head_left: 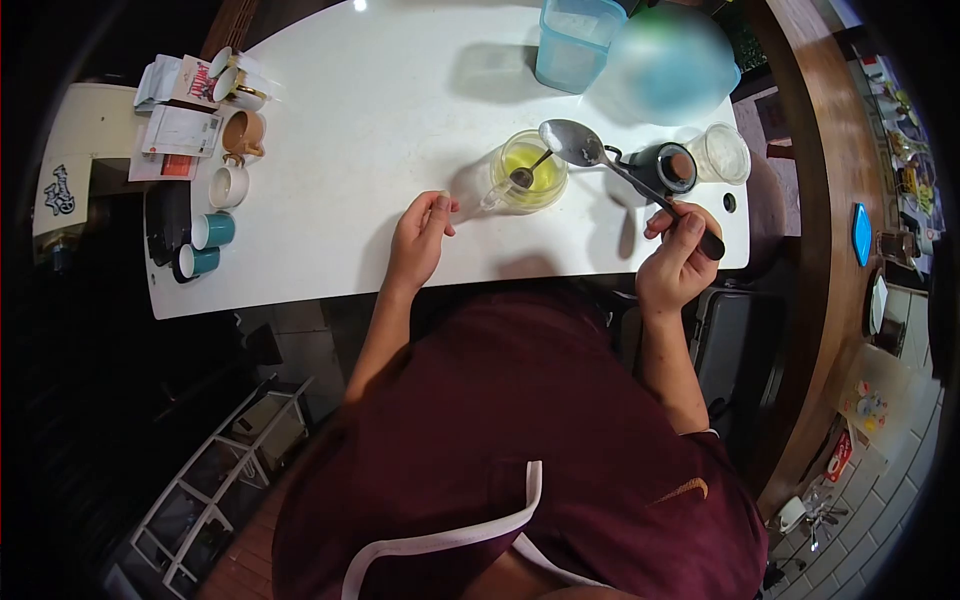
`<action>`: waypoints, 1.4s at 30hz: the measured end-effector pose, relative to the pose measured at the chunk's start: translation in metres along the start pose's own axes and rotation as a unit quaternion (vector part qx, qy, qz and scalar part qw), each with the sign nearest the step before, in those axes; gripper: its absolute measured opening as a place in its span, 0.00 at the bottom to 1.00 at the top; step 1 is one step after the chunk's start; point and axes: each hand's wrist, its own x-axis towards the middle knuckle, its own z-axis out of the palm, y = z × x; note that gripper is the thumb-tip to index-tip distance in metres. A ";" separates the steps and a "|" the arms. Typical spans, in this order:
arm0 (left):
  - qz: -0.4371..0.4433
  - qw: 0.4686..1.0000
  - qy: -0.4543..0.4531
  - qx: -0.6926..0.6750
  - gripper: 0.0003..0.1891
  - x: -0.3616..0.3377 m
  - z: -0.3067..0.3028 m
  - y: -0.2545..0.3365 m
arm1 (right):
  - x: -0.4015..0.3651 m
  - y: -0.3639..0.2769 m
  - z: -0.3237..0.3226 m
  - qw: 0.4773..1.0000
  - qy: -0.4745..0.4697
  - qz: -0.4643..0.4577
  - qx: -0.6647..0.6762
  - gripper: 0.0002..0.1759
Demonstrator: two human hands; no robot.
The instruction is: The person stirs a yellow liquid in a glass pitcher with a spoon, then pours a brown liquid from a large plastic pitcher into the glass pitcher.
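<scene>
My right hand (678,262) grips the dark handle of a large metal spoon (582,146), whose bowl hovers just right of a glass cup (528,172). The cup holds yellow-green liquid and a small spoon (530,170) stands in it. My left hand (420,235) rests on the white table (370,130) to the cup's left, fingers loosely curled, holding nothing. Right of the cup sit an open dark jar (668,166) and a clear plastic lid (722,152).
A blue plastic container (575,40) stands at the table's far edge. Several mugs and cups (232,130), two teal ones (205,245) and papers crowd the left end. A wooden counter (815,150) curves along the right. A white rack (215,470) stands lower left.
</scene>
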 end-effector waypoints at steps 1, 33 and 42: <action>0.000 1.000 0.001 0.000 0.18 0.000 0.000 -0.001 | -0.001 0.000 0.000 1.000 -0.005 -0.005 -0.003 0.11; -0.004 1.000 -0.019 0.008 0.19 0.008 0.011 -0.004 | -0.006 0.002 -0.014 0.994 -0.075 -0.081 -0.017 0.12; -0.006 1.000 -0.023 0.010 0.20 0.009 0.011 -0.005 | 0.000 -0.004 -0.015 0.963 -0.165 -0.203 -0.068 0.11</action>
